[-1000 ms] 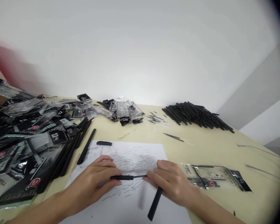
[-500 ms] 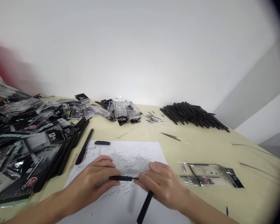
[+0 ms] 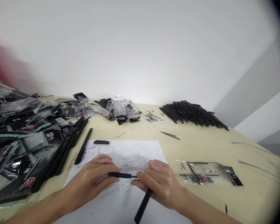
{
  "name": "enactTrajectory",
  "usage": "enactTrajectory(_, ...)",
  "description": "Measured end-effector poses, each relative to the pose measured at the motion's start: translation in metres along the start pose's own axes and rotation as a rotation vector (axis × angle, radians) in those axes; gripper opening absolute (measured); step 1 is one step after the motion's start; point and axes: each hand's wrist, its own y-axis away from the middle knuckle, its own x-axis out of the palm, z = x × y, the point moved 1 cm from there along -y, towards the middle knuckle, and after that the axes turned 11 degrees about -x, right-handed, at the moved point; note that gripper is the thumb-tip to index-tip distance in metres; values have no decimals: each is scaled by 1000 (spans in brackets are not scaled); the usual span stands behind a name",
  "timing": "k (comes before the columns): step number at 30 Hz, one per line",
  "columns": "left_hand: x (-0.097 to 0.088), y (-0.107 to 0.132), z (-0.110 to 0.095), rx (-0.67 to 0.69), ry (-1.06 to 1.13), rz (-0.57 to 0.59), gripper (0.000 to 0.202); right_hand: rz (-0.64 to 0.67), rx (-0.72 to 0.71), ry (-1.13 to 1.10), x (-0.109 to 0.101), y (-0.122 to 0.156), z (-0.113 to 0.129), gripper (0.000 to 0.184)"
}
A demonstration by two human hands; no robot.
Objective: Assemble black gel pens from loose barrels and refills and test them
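Note:
My left hand (image 3: 93, 175) pinches a short black pen section (image 3: 118, 175), and its thin metal tip points right towards my right hand (image 3: 160, 183). My right hand grips a black pen barrel (image 3: 143, 206), which slants down towards me. Both hands rest over a sheet of white paper (image 3: 140, 149) covered in scribbled ink lines. A black pen cap (image 3: 101, 142) lies near the paper's far edge, and a longer black pen body (image 3: 83, 146) lies across its left edge.
A large heap of black-and-clear pen packets (image 3: 25, 133) covers the cream table's (image 3: 254, 199) left side. Further back are more packets (image 3: 120, 110), thin refills (image 3: 151, 117) and a pile of black pen barrels (image 3: 191, 113). One packet (image 3: 207, 173) lies right of the paper.
My right hand has shifted left, closer to the thin tip, narrowing the gap between my hands. The barrel in it now slants more steeply. The whole view has drifted slightly.

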Motion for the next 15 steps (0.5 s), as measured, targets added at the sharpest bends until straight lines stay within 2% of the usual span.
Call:
enactTrajectory(2,-1,0,0,-38,2,6,11,-24,12,-5,-4,0,0,16)
enactTrajectory(6,-4,0,3,-178,54,-32,11,-73,105,-33,-16,3,-6,37)
enactTrajectory(9,-6,1,9,-301,89,-82,12,-112,230,-39,-22,9,-17,36)
enactTrajectory(12,-7,2,14,-407,75,-86,15,-74,374,-21,-24,17,-31,27)
enactTrajectory(15,-7,4,16,-436,65,-110,18,23,511,-21,-22,23,-42,27)
